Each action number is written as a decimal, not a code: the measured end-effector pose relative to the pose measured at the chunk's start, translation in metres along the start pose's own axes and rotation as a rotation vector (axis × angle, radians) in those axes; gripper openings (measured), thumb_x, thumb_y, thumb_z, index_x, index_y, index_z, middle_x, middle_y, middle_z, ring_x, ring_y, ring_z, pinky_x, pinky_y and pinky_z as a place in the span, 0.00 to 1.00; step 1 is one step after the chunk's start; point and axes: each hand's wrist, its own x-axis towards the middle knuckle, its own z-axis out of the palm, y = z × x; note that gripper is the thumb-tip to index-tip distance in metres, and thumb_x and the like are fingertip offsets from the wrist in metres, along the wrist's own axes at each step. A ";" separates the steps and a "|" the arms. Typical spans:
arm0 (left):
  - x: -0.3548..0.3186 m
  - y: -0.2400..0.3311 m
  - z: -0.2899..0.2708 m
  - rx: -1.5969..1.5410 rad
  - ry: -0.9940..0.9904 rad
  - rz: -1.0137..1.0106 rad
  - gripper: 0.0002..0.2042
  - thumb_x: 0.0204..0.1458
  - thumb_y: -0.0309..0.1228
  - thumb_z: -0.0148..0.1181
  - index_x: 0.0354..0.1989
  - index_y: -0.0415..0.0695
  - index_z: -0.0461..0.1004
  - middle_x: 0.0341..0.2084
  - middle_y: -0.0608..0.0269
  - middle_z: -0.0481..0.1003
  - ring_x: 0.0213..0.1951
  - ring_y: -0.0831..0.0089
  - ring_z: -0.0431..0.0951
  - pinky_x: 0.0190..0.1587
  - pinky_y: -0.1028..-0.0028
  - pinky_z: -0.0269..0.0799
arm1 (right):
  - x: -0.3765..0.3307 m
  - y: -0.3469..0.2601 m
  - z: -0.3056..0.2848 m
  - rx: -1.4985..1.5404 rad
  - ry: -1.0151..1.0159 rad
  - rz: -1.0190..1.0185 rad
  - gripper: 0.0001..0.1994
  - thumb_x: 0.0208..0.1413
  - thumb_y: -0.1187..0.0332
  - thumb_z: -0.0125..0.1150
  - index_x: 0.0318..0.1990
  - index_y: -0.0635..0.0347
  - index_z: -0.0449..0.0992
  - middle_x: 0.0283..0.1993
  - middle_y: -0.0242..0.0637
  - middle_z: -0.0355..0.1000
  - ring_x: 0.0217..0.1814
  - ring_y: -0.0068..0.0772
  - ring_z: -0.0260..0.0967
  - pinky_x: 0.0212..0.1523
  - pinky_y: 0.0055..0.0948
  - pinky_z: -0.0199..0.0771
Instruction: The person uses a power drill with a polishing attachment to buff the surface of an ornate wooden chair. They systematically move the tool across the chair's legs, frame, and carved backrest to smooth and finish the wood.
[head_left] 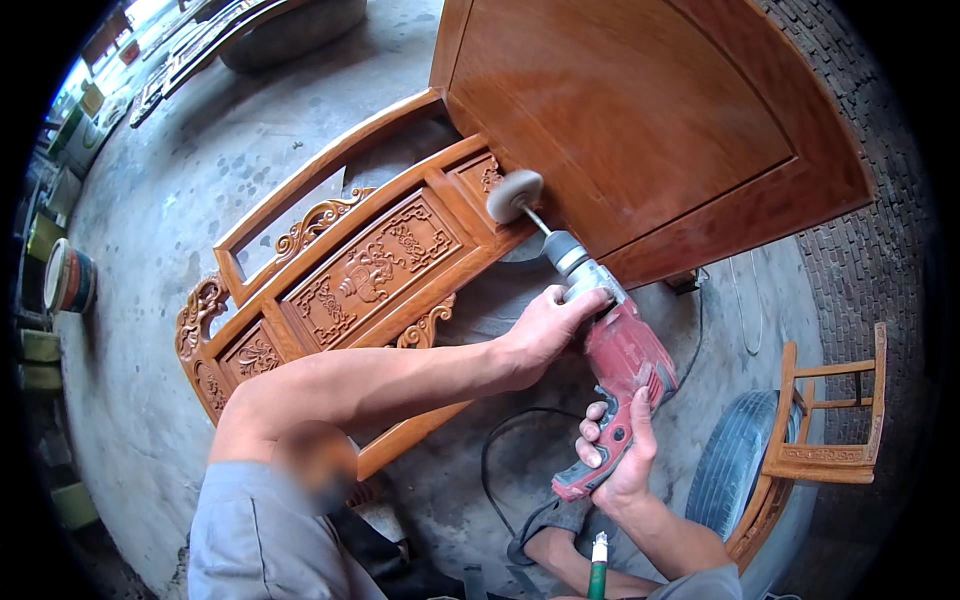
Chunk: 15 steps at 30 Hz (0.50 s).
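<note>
Both of my hands hold a dusty red power drill (pixel 628 350). My left hand (pixel 540 332) is closed round its front part, just behind the grey chuck (pixel 566 250). Around the rear handle, my right hand (pixel 628 458) is wrapped. A pale round buffing wheel (pixel 514 196) sits on the end of the drill's shaft, its edges slightly blurred. The wheel is at the right end of a carved wooden furniture panel (pixel 372 270), close to where it meets a large flat brown board (pixel 640 110). Whether it touches the wood I cannot tell.
A black cord (pixel 487 450) curves over the grey concrete floor (pixel 140 350). At the right are a tyre (pixel 735 455) and a small wooden chair or stool frame (pixel 828 460). Buckets (pixel 70 277) line the far left. A green-capped bottle or tube (pixel 598 570) shows near my lap.
</note>
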 end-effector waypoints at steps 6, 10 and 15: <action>-0.011 -0.004 0.004 -0.054 -0.038 -0.015 0.24 0.59 0.48 0.61 0.55 0.46 0.66 0.50 0.64 0.73 0.51 0.73 0.73 0.52 0.66 0.72 | -0.008 0.000 -0.007 0.004 -0.011 0.021 0.27 0.66 0.40 0.52 0.52 0.58 0.65 0.37 0.36 0.70 0.31 0.25 0.68 0.20 0.21 0.67; -0.011 0.009 0.004 -0.034 -0.033 -0.018 0.24 0.59 0.48 0.61 0.56 0.45 0.66 0.51 0.64 0.73 0.52 0.73 0.73 0.53 0.65 0.73 | 0.002 -0.001 -0.002 0.000 -0.001 0.000 0.26 0.66 0.41 0.52 0.51 0.57 0.66 0.36 0.35 0.69 0.31 0.24 0.67 0.20 0.21 0.66; -0.027 0.000 -0.002 -0.046 -0.010 0.007 0.27 0.58 0.48 0.63 0.58 0.45 0.64 0.52 0.63 0.72 0.50 0.73 0.74 0.53 0.63 0.74 | -0.013 0.001 -0.009 0.056 -0.072 0.077 0.29 0.64 0.39 0.52 0.52 0.58 0.65 0.36 0.35 0.69 0.31 0.24 0.66 0.19 0.20 0.65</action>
